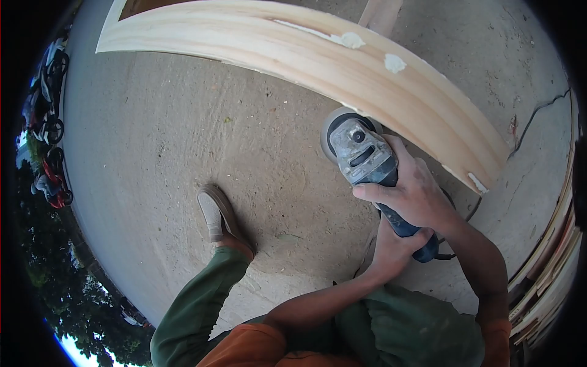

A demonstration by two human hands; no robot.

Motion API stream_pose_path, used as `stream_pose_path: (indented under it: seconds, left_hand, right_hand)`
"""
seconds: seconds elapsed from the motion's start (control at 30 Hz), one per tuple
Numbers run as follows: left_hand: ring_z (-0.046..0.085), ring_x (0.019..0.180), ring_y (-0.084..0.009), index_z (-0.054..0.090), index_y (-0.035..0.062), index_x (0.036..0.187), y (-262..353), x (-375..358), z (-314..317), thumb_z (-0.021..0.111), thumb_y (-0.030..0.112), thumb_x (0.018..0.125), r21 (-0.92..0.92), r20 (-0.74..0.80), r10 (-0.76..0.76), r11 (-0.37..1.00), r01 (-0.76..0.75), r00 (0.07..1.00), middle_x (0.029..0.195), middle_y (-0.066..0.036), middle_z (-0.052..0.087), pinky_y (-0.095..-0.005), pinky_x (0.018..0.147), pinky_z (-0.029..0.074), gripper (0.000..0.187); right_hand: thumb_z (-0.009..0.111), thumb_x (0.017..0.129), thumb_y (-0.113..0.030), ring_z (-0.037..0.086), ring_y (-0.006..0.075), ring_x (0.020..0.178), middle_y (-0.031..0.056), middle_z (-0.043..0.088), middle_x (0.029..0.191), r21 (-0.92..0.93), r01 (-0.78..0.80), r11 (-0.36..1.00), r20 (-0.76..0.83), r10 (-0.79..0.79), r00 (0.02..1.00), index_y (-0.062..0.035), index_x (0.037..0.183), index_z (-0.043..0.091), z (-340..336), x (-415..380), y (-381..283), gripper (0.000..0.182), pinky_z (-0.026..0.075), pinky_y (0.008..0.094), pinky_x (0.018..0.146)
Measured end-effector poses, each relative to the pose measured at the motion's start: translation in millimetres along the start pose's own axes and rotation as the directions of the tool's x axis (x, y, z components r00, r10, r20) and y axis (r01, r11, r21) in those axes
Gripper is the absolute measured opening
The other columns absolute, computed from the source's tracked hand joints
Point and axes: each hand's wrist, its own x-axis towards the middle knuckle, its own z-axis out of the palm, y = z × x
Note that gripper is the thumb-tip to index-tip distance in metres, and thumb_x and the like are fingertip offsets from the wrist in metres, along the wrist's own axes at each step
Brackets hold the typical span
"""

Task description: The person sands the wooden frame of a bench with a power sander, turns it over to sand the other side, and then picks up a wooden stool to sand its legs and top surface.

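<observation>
An angle grinder (367, 153) with a grey metal head and blue body is held in both hands. My right hand (413, 186) wraps round its body just behind the head, the thumb lying across the top. Lower down, my left hand (397, 244) grips the rear of the handle. The grinder's round disc (333, 131) is at the lower edge of a long curved pale wooden piece (367, 79), partly hidden by the tool head and the wood. Whitish filler patches (395, 63) mark the wood's face.
Concrete floor (165, 122) spreads beneath, with a shoe (217, 214) on my foot. A dark cable (532, 119) runs at the right. Stacked wood strips (550, 275) lie at the right edge. Motorbikes (52, 177) stand far left. A board (380, 15) shows behind the curved piece.
</observation>
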Motion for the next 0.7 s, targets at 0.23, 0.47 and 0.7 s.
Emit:
stream_pose_path:
  seconds: [0.23,0.47,0.7]
  left_hand:
    - [0.059,0.109,-0.0187,0.038,0.0003,0.134,-10,-8,10,0.077,0.011,0.080,0.018,0.021,-0.021,1.000,0.020,1.000,0.119,-0.010,0.057,-0.0354,0.094,0.050,0.068]
    - [0.062,0.108,-0.0191,0.045,-0.0003,0.131,-1,-4,-1,0.075,0.015,0.083,-0.010,-0.005,0.028,1.000,-0.028,1.000,0.117,-0.009,0.062,-0.0364,0.096,0.049,0.059]
    - [0.061,0.105,-0.0184,0.046,-0.0006,0.128,23,4,-18,0.073,0.012,0.081,0.002,-0.022,0.044,0.999,-0.044,0.999,0.115,-0.009,0.060,-0.0353,0.092,0.049,0.056]
  right_hand:
    - [0.082,0.074,-0.041,0.064,0.0364,0.114,0.0234,0.065,0.118,-0.028,0.068,0.997,-0.170,-0.072,0.983,0.0033,0.139,0.043,5,-19,35,0.088,0.047,0.0430,0.099]
    - [0.080,0.075,-0.046,0.066,0.0382,0.110,0.0249,0.066,0.115,-0.076,0.090,0.993,-0.167,-0.102,0.981,0.0047,0.138,0.043,13,-4,28,0.088,0.048,0.0437,0.098]
    - [0.078,0.075,-0.051,0.064,0.0406,0.111,0.0262,0.065,0.116,-0.003,0.134,0.991,-0.129,-0.133,0.983,0.0042,0.134,0.047,21,21,5,0.087,0.046,0.0451,0.099]
